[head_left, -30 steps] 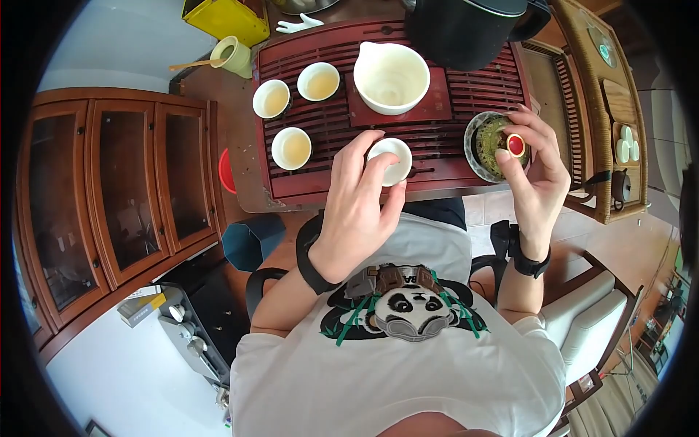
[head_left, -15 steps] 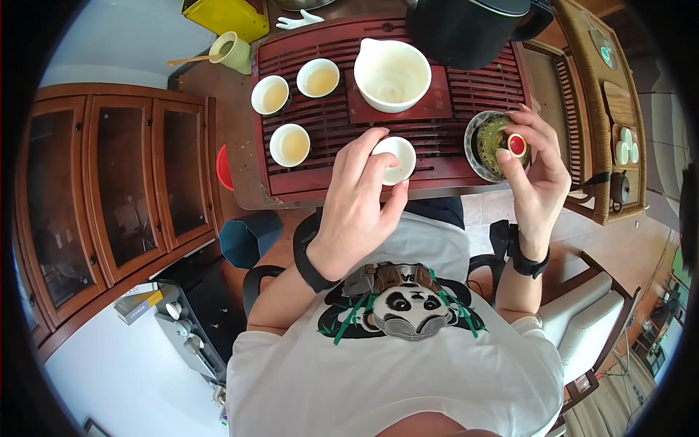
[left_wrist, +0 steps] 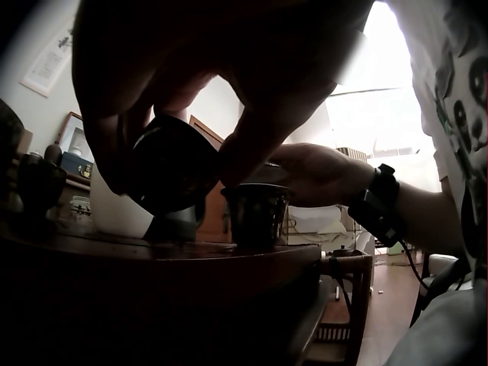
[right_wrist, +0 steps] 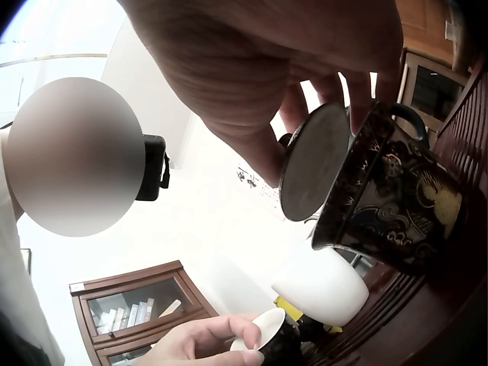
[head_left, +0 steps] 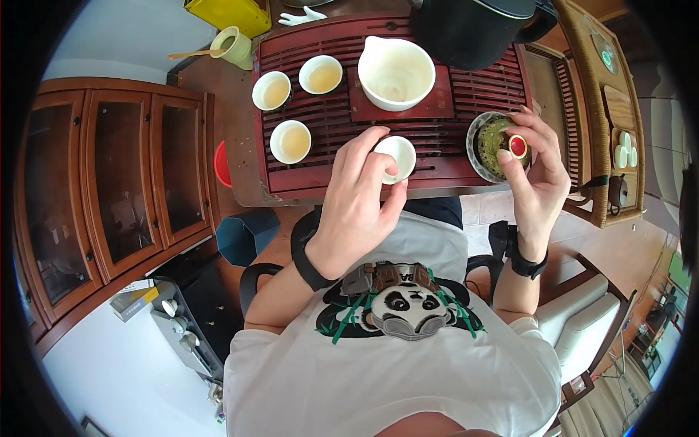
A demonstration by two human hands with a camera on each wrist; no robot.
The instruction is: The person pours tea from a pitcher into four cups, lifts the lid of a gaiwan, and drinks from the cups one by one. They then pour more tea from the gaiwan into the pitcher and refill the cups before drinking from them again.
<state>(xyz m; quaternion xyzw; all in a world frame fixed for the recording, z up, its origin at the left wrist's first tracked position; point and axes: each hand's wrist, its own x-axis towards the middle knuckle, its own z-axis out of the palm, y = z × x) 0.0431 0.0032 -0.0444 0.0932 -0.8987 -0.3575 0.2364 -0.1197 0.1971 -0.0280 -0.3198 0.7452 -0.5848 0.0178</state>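
Note:
My left hand grips a small teacup, white inside and dark outside, near the tray's front edge. In the left wrist view that teacup is tilted. With thumb and fingers, my right hand pinches the red-topped knob of a green patterned lid. In the right wrist view the lid is tilted at the mouth of a dark, gold-patterned tea bowl with a handle. Three teacups of pale tea stand on the left of the slatted tea tray.
A white spouted pitcher stands at mid-tray, behind the left hand. A black kettle occupies the back right. Left of the tray are a pale green pot with a wooden stick and a yellow box. A woven side table is at right.
The left hand and its teacup have shifted very slightly to the right. The right hand stays at the lid, and the head view has shifted a little.

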